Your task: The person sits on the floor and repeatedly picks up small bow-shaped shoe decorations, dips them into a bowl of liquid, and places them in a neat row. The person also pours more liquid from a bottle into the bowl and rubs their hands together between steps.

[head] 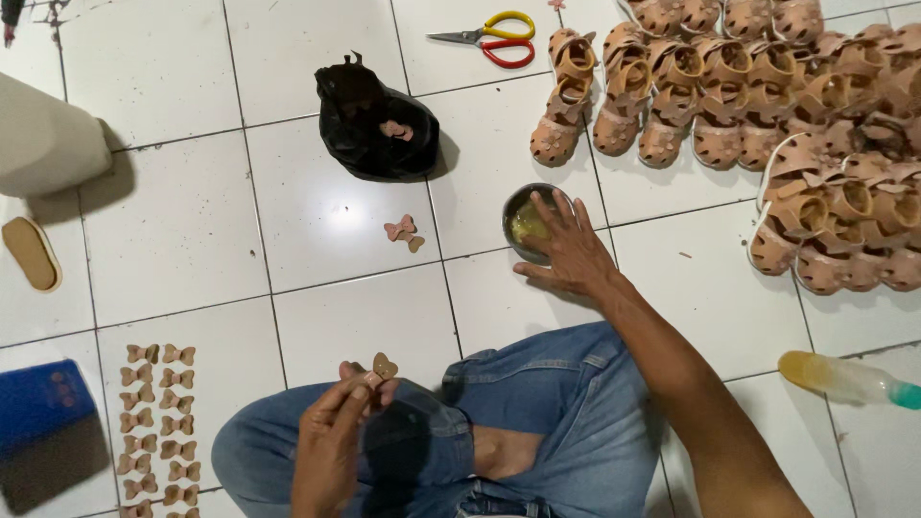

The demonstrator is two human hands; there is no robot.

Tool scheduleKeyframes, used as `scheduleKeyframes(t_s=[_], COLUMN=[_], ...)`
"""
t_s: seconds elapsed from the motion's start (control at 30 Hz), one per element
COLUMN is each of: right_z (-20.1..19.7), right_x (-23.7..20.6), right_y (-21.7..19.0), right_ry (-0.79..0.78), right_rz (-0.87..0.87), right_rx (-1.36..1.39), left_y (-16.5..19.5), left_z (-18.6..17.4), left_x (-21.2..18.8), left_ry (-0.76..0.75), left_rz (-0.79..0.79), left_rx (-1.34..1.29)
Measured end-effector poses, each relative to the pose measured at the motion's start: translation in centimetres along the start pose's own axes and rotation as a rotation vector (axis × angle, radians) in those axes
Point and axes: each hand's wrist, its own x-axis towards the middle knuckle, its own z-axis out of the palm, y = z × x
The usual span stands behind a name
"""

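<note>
Bow (382,367), small and tan, sits pinched between the fingertips of the left hand (331,436) at lower centre of the frame, above the jeans-clad knee; it looks light, thin and bendable, so an edge or the narrow waist seems the best place to take hold; pressing hard would likely crease it. Right hand (568,247) reaches to centre frame, fingers spread and dipping into a small round bowl (526,223) of yellowish paste, clamped on nothing. Two more loose bows (404,231) lie on the white tiles left of the bowl; a black bag (376,126) above them; scissors (491,38) at top; tan sandals (767,105) crowd the upper right; rows of bows (155,427) at lower left; a bottle (844,379) lies at right.
</note>
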Motion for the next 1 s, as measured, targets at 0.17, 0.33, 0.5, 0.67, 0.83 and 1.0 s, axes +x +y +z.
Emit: scheduleKeyframes(t_s=[0.17, 0.33, 0.5, 0.67, 0.83, 1.0], right_z=[0.3, 1.8, 1.6, -3.6, -8.1, -9.3], right_x=[0.8, 0.3, -2.0, -8.1, -10.1, -9.7], right_y=[0.7, 1.7, -0.4, -9.6, -17.4, -19.1], right_ry=[0.011, 0.079, 0.154, 0.352, 0.404, 0.453], right_rz=[-0.054, 0.116, 0.208, -0.036, -0.291, -0.327], right_rx=[0.021, 0.323, 0.548, 0.912, 0.732, 0.651], left_y=[0.0, 0.2, 0.9, 1.6, 2.5, 2.9], left_z=[0.6, 0.9, 1.4, 2.4, 3.2, 3.4], left_x=[1.5, 2.1, 2.4, 1.5, 0.1, -1.4], left_ry=[0.000, -0.102, -0.179, -0.145, -0.201, -0.235], left_rz=[-0.093, -0.003, 0.009, 0.024, 0.155, 0.162], left_rx=[-0.058, -0.196, -0.305, -0.205, -0.077, -0.093])
